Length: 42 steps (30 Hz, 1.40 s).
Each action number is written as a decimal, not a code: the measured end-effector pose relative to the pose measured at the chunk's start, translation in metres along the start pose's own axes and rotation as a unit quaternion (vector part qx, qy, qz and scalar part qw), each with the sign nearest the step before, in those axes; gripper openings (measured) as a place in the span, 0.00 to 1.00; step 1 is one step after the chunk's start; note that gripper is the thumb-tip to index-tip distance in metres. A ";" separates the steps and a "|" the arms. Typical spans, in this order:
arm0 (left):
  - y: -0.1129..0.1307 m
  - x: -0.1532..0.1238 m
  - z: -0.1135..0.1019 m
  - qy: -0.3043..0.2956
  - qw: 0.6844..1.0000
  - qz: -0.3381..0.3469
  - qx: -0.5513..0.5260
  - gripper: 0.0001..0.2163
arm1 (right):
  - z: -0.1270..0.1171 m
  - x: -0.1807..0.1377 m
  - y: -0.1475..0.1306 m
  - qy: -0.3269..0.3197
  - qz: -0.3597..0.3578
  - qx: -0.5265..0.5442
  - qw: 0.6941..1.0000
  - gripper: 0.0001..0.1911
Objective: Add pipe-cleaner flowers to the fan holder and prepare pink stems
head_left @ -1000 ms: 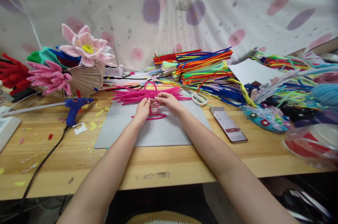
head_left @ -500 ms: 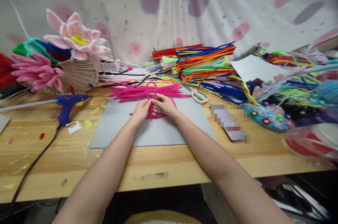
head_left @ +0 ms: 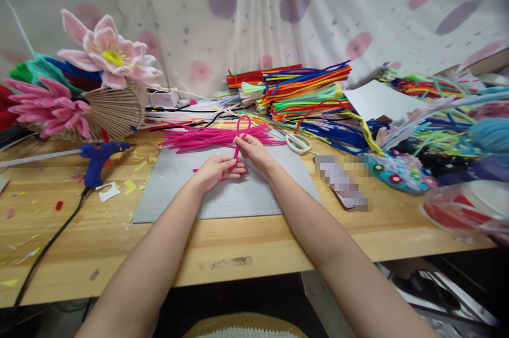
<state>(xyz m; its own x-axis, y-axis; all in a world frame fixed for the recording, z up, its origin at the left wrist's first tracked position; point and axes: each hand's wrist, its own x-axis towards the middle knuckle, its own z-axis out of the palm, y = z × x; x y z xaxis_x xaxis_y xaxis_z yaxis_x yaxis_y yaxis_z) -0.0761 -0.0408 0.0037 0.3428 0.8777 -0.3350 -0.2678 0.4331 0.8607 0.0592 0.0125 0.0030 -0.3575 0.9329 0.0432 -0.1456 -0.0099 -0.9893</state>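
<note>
A magenta pipe cleaner, bent into a narrow loop at its top, stands between my two hands over the grey cutting mat. My right hand pinches it just under the loop. Lower down, my left hand grips its lower part between thumb and fingers. Another magenta piece lies on the mat, mostly hidden behind my left hand. Just beyond the hands, a bundle of magenta pipe cleaners rests along the mat's far edge.
A blue glue gun with a black cord is on the left, near paper scraps. Fuzzy pink flowers stand behind it. Stacked coloured pipe cleaners fill the back. Scissors and a partly blurred flat object lie to the right.
My right hand has moved up and slightly right along the pipe cleaner, and the loop now leans right and looks narrower. My left hand stays low, its fingers now more visible.
</note>
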 end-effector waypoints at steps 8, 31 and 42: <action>-0.007 0.004 -0.002 0.022 0.999 0.023 0.044 0.06 | 0.005 -0.001 0.003 -0.004 -0.044 -0.054 0.998 0.17; -0.006 0.004 0.000 0.027 0.998 0.038 0.049 0.05 | 0.004 -0.002 0.010 -0.028 -0.033 -0.081 0.996 0.15; 0.000 0.000 0.002 0.034 0.997 0.010 0.067 0.02 | -0.008 -0.007 0.007 -0.127 0.079 0.034 0.988 0.17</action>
<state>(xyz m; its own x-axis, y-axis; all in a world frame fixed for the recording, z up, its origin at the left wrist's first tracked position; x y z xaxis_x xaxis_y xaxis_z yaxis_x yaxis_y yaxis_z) -0.0748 -0.0408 0.0047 0.2746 0.9001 -0.3383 -0.1507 0.3878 0.9094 0.0679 0.0086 -0.0051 -0.6000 0.7970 -0.0686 -0.1285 -0.1807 -0.9751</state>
